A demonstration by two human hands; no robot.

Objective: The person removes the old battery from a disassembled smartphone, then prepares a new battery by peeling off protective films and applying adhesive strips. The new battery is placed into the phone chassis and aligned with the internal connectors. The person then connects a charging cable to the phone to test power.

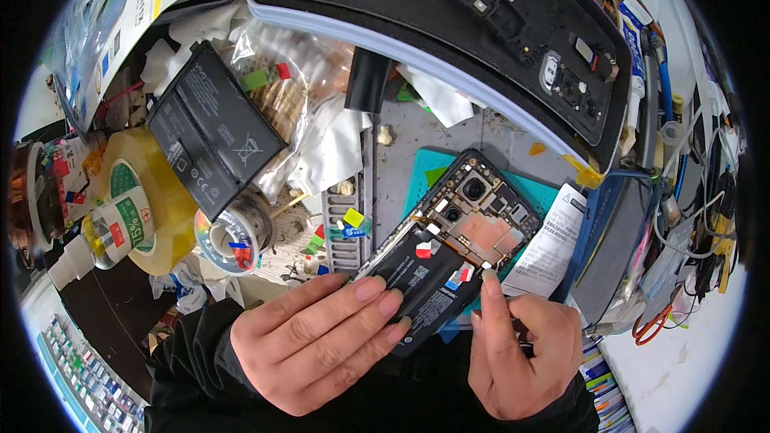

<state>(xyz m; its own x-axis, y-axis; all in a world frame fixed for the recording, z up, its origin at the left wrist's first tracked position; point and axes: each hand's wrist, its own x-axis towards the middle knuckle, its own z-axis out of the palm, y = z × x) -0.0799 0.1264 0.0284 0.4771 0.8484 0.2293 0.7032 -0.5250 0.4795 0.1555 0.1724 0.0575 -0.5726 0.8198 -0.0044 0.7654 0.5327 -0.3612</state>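
Note:
An opened smartphone [484,234] lies tilted with its back cover off, showing camera modules, a copper-coloured patch and a black battery [425,273]. My left hand [317,345] is closed on its lower left part, with the fingers stretched across the battery and the thumb hidden. At the phone's right edge, my right hand [525,353] has one digit reaching up to the corner below the copper patch. Its other fingers are curled, one tip against the phone's side. Small red, white and blue labels sit on the battery. Beneath the phone is a teal mat [417,184].
A loose black battery [216,124] leans at left by yellow tape rolls [152,192] and a solder spool [228,236]. Beyond the phone stands a grey-rimmed machine [361,24] with a black phone part [497,12] on top. A printed paper slip [549,244], cables and tools lie right.

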